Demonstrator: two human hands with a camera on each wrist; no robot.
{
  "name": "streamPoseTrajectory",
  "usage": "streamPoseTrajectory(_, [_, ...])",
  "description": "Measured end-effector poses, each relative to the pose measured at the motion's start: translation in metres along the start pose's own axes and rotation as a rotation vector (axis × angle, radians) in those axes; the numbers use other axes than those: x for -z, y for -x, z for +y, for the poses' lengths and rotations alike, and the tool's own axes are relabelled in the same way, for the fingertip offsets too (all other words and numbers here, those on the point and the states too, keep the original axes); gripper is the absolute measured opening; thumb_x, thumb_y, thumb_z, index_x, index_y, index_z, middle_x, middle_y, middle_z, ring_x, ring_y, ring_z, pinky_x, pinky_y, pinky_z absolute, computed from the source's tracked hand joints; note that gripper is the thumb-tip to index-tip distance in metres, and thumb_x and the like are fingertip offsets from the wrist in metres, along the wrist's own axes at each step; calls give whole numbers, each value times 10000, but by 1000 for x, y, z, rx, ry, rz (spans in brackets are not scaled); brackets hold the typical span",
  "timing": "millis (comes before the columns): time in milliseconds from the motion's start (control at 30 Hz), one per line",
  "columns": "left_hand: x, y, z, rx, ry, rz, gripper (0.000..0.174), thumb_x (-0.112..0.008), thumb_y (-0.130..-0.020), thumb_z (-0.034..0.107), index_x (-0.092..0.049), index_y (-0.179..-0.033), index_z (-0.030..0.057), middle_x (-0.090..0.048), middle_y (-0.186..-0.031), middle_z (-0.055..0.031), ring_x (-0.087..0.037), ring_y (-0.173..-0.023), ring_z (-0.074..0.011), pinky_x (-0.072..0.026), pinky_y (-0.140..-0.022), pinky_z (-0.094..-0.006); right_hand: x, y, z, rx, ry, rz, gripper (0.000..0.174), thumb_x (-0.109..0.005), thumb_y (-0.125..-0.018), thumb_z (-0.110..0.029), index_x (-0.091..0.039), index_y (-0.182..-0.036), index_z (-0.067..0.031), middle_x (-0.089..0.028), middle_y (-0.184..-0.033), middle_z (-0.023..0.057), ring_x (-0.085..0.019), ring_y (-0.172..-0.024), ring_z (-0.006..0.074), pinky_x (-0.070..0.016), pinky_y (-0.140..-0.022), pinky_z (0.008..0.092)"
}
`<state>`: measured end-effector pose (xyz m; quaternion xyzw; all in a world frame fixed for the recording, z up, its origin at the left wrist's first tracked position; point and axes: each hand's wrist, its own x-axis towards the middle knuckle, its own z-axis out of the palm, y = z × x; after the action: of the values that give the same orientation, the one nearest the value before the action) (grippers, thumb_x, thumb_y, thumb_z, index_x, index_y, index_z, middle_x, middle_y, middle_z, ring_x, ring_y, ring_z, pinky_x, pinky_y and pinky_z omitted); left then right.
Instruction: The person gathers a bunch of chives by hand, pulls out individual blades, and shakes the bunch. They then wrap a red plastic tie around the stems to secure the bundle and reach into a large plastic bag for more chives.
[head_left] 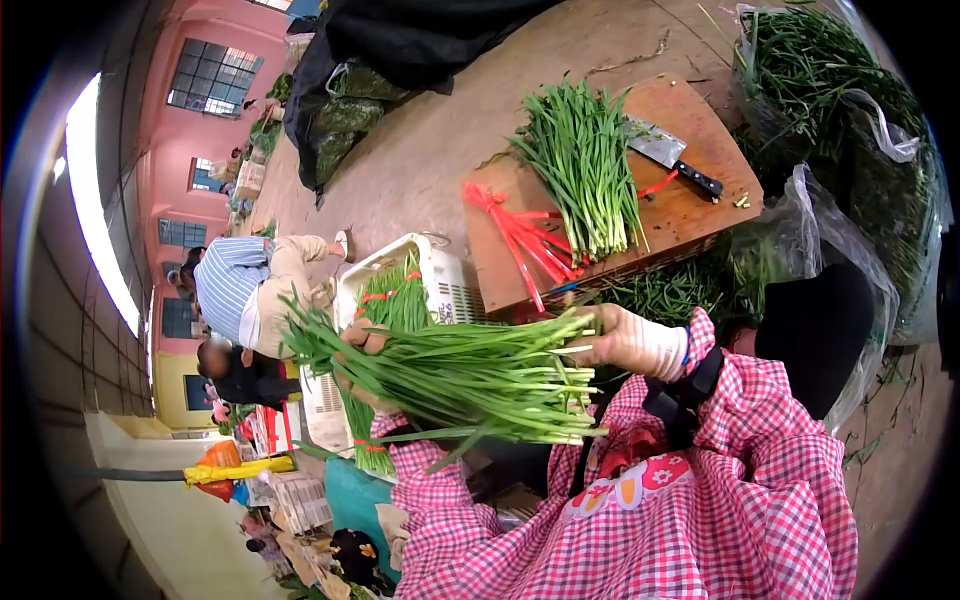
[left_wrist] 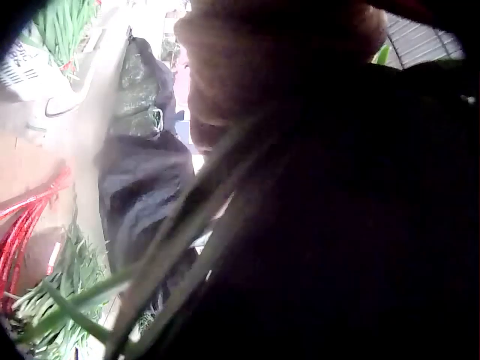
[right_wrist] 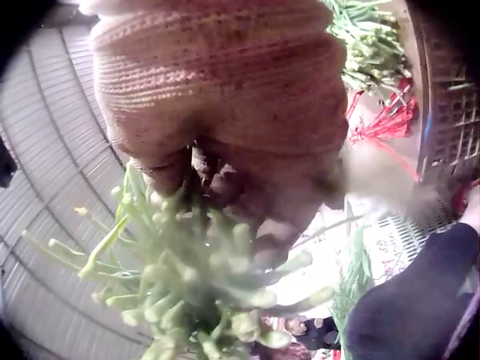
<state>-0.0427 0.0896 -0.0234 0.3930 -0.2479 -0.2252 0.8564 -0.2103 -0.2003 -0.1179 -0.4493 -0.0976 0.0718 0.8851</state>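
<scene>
"Holding what, is that left grip (head_left: 363,338)?"

"A bundle of long green stalks (head_left: 470,378), with the fingers curled round the leafy part. It's up in front of the checked apron (head_left: 690,520), leaves to one side and pale cut ends to the other. The left wrist view is mostly too dark to add much."

"And the right grip (head_left: 622,342)?"

"Right at the cut ends, fingers bent and touching the stems. Whether they pinch any, I can't tell, even from the right wrist view."

"What's around them?"

"A wooden counter (head_left: 695,105), for one. On it lies a second bunch of greens (head_left: 590,165), with a broad-bladed knife (head_left: 672,155) just beside it. Red strips (head_left: 515,235) lie on the other side of that bunch, knotted at one end."

"And the white thing next to the counter?"

"A plastic crate (head_left: 455,285), partly behind the held bundle. Inside are greens bound with red bands (head_left: 402,305). Across the counter from it, a clear plastic bag (head_left: 865,240) bulges with more loose greens, near the person's dark knee (head_left: 820,335)."
</scene>
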Motion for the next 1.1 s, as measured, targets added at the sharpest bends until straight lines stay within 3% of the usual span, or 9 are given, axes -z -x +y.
streamPoseTrajectory(67, [22, -5, 7, 13, 177, -73, 280, -558, -949, 342, -563, -1034, 76, -391, -806, 35, -364, -633, -98, -367, -578, -309, 2, 18, -23, -317, -103, 41, 307, -628, -903, -112, -598, -1199, -38, -617, -813, -10, -562, -680, 76, -495, -644, 237])
streamPoseTrajectory(200, [33, -12, 20, -74, -67, 54, 363, -530, -971, 285, -555, -1164, -21, -484, -803, -7, -395, -639, -110, -403, -579, -356, 33, 51, -5, -311, -97, 14, 167, -612, -905, -104, -629, -1037, -3, -579, -710, -7, -526, -617, 83, -451, -579, 240])
streamPoseTrajectory(233, [34, -10, 18, -193, -250, 256, 361, -531, -969, 275, -552, -1169, -26, -486, -781, -9, -395, -637, -113, -402, -576, -363, 34, 56, -14, -405, 72, 44, 148, -606, -911, -99, -656, -1011, -3, -586, -725, -19, -538, -633, 78, -460, -599, 229])
streamPoseTrajectory(367, [23, -16, 26, -13, 91, -21, 198, -541, -963, 267, -520, -999, 73, -439, -692, 11, -400, -630, -124, -390, -593, -361, 58, 58, 2, -525, 1338, -113, 436, -695, -833, -294, -625, -1181, -41, -685, -1021, 181, -660, -909, 363, -520, -795, 415])
streamPoseTrajectory(500, [22, -18, 34, 116, 188, -201, 174, -533, -970, 267, -428, -887, 156, -393, -769, 25, -392, -641, -124, -383, -612, -363, 40, 60, -8, -152, 836, 24, 727, -702, -845, -325, -381, -1444, -66, -542, -1330, 217, -532, -1238, 316, -438, -1016, 362])
streamPoseTrajectory(600, [26, -14, 32, 4, 115, -142, 211, -533, -964, 249, -400, -837, 145, -342, -831, 18, -370, -695, -132, -366, -616, -354, 8, 37, -18, -86, 88, 52, 659, -653, -902, -292, -385, -1428, -1, -607, -1229, 135, -570, -1137, 207, -436, -993, 321])
streamPoseTrajectory(867, [-5, -12, 12, -22, 83, -162, 203, -593, -931, 274, -447, -828, 178, -363, -862, 37, -364, -743, -140, -358, -652, -344, -30, -23, 26, -94, -307, 479, 305, -644, -884, -199, -664, -1132, -22, -693, -957, 52, -629, -826, 126, -504, -770, 266])
streamPoseTrajectory(1000, [0, -1, 18, -120, -81, 73, 204, -632, -891, 237, -444, -848, 169, -419, -806, 33, -390, -690, -149, -375, -641, -347, -6, -12, 38, -5, 47, 594, 217, -569, -927, -147, -643, -1060, 7, -653, -793, 52, -568, -604, 98, -465, -536, 244])
streamPoseTrajectory(1100, [18, 9, 28, -160, -189, 223, 173, -624, -887, 201, -453, -874, 175, -425, -799, 38, -393, -672, -141, -382, -636, -346, 33, 9, 50, -267, 218, 484, 221, -584, -917, -144, -632, -1075, 3, -647, -792, 37, -591, -659, 102, -494, -603, 259])
